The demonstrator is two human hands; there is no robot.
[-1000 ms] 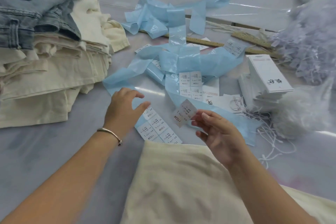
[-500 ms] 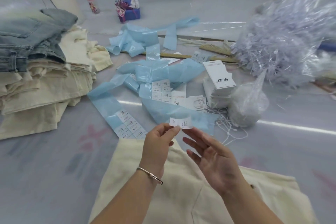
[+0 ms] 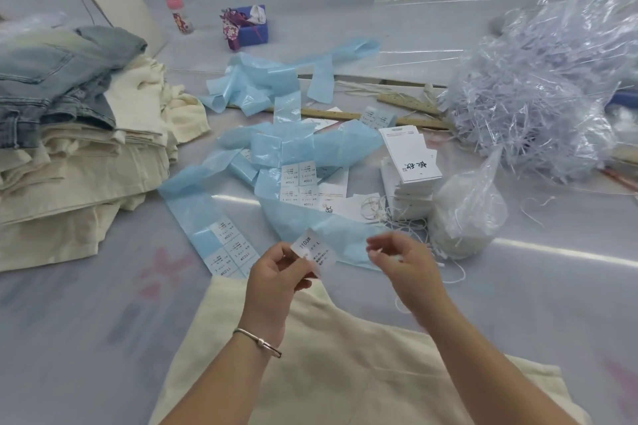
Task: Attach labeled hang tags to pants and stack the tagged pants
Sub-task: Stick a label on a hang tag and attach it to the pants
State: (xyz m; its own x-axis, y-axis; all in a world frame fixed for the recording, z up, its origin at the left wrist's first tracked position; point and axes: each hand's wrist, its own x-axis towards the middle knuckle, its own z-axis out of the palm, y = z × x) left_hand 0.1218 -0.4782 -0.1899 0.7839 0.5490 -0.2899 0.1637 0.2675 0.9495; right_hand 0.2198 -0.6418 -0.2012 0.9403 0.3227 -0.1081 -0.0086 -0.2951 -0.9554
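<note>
The left hand (image 3: 276,272) pinches a small white label (image 3: 313,252) between thumb and fingers, held above the desk (image 3: 86,304). The label's long axis runs from about ten o'clock to four o'clock, its "1103#" end up at ten. At three o'clock from it, just apart, the right hand (image 3: 404,262) hangs with fingers curled narrow; I cannot tell if it holds anything. Cream pants (image 3: 345,373) lie at six o'clock, stacked pants (image 3: 69,155) at nine, hang tags (image 3: 411,155) at one.
</note>
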